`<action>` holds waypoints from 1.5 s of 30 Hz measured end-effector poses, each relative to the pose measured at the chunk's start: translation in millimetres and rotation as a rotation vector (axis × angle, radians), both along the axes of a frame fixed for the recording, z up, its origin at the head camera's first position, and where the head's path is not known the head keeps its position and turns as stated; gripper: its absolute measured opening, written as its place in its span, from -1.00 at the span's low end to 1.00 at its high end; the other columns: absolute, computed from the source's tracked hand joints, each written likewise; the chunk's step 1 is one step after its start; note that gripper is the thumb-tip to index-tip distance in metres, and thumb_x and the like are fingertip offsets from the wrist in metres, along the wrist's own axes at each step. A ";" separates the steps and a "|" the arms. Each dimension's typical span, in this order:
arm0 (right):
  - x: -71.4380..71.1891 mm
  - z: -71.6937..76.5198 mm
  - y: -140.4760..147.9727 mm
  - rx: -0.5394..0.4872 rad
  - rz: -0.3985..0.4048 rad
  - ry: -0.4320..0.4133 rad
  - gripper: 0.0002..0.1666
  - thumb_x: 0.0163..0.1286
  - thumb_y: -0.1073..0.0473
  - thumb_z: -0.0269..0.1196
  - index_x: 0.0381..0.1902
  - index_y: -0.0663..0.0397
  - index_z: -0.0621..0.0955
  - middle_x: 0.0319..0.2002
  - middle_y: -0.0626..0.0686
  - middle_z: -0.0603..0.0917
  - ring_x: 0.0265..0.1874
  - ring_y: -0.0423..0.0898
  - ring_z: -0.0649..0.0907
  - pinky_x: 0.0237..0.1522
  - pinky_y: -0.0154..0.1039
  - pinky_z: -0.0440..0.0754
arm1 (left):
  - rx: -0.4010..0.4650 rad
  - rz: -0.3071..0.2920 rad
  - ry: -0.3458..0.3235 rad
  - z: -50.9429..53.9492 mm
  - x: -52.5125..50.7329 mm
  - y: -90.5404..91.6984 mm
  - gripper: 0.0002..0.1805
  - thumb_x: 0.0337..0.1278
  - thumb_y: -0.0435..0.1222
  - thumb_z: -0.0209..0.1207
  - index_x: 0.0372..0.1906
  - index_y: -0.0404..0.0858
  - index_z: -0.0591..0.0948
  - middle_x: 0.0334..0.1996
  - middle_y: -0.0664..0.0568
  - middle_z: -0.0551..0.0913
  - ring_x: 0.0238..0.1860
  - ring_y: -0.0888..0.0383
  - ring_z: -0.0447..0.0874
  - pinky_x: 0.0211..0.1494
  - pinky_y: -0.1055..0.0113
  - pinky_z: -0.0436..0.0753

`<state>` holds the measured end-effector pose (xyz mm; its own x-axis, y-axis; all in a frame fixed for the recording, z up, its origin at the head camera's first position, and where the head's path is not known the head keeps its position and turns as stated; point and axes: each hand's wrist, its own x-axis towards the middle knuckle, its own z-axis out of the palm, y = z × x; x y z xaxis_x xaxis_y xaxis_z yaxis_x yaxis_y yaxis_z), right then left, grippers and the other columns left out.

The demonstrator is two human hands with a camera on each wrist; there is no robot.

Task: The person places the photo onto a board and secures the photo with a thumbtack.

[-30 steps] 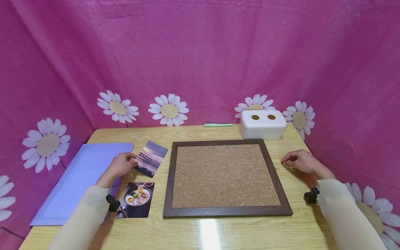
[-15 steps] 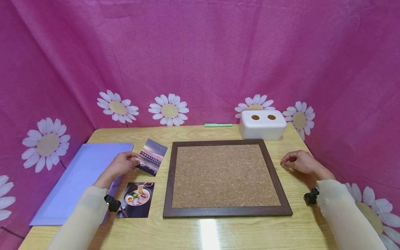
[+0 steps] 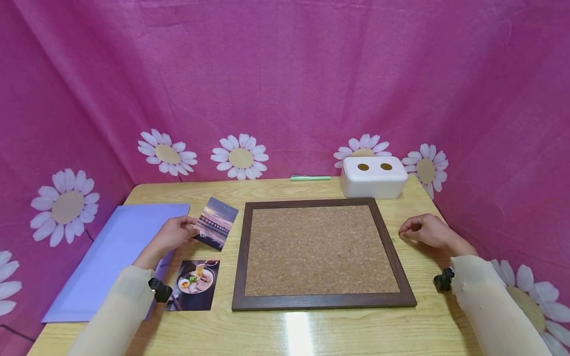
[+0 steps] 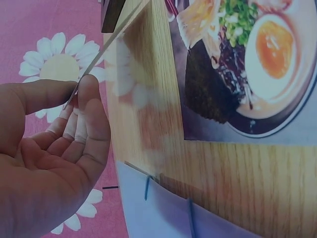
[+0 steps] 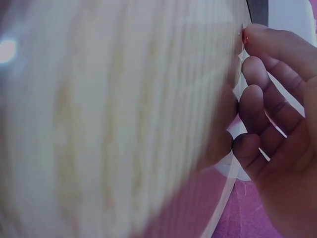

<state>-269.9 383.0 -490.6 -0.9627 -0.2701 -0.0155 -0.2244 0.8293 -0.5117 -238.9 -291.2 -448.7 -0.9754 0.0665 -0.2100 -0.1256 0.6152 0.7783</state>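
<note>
My left hand [image 3: 175,232] pinches the near-left edge of a photo print [image 3: 217,222] of a purple sunset with a pier. In the left wrist view that photo [image 4: 111,47] appears edge-on between thumb and fingertips, tilted up from the table. A second photo [image 3: 196,286], a bowl of ramen, lies flat just nearer to me. Right of both, a cork board [image 3: 320,252] with a dark wooden frame lies on the table. Beyond its right edge, my right hand [image 3: 429,231] has curled fingers low over the table. A tiny red pin-like thing [image 5: 246,38] shows at its fingertips, mostly hidden.
A lilac folder [image 3: 107,262] lies at the left, partly under my left forearm. At the back are a green pen [image 3: 310,178] and a white box [image 3: 375,178] with two round holes. Pink flowered cloth [image 3: 285,89] surrounds the table on three sides.
The sunset photo has risen slightly and shifted a little away from me in my left hand, then stayed still. My right hand has slid barely leftward.
</note>
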 end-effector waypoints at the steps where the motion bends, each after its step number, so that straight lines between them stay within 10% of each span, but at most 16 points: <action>1: 0.0 0.1 -0.3 -0.002 0.002 0.001 -0.96 0.24 0.13 0.43 -0.35 -0.07 0.76 -0.42 -0.11 0.74 -0.46 -0.34 0.51 -0.38 -0.40 0.45 | 0.000 0.002 -0.002 0.4 0.3 0.2 -0.58 0.38 -0.38 0.09 0.21 -0.56 0.42 -0.18 -0.27 0.68 -0.29 0.03 0.75 -0.17 0.16 0.73; 17: -0.1 14.3 -0.9 -0.083 -0.004 -0.082 -0.91 0.39 0.22 0.28 -0.30 0.07 0.72 -0.41 0.01 0.73 -0.53 -0.26 0.57 -0.48 -0.34 0.54 | 0.116 -0.054 0.043 8.1 7.3 1.5 -0.60 0.35 -0.34 0.13 0.10 -0.59 0.45 -0.34 -0.11 0.70 -0.39 0.15 0.72 -0.27 0.28 0.71; 30: -3.0 36.1 -12.4 -0.197 -0.043 0.011 -0.84 0.41 0.17 0.29 -0.17 0.15 0.70 -0.27 0.14 0.76 -0.36 -0.33 0.64 -0.32 -0.40 0.60 | 0.137 -0.040 0.000 12.0 13.6 29.7 -0.49 0.42 -0.37 0.09 0.34 -0.55 0.34 -0.13 -0.28 0.69 -0.21 0.01 0.78 -0.04 0.08 0.74; 45: -8.5 46.6 -35.9 -0.399 -0.020 -0.102 -0.74 0.45 0.14 0.26 -0.10 0.27 0.59 -0.32 0.00 0.74 -0.31 -0.10 0.72 -0.18 -0.20 0.72 | 0.214 -0.041 -0.071 2.3 18.9 68.5 -0.52 0.41 -0.36 0.12 0.33 -0.44 0.37 -0.11 -0.20 0.62 -0.13 -0.11 0.75 0.01 0.07 0.73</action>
<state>-278.3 347.1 -444.0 -0.9668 -0.2552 -0.0090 -0.1415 0.5648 -0.8130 -220.0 -222.6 -446.4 -0.9543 0.1561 -0.2547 -0.1628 0.4431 0.8816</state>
